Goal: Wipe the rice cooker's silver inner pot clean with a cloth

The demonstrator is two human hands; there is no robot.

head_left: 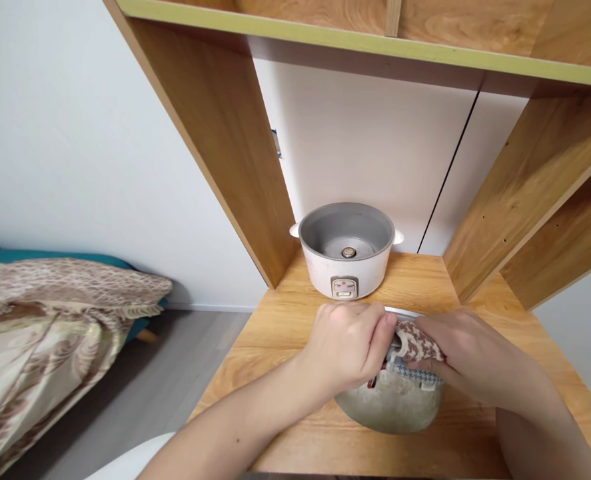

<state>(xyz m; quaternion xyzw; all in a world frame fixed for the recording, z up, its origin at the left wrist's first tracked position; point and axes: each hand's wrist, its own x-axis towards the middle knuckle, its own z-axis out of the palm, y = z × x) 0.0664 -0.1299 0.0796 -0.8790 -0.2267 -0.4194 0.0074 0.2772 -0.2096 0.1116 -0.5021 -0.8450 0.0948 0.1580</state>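
Metal pot (392,405) — mouth up, axis approx. vert.

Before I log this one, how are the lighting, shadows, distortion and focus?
Head view: soft light, no harsh glare on the metal pot; head view: shadow darkens the shelf underside; head view: wide-angle distortion likely, the left upright panel leaning steeply; head view: the rice cooker looks fairly sharp, the patterned cloth at far left softer.
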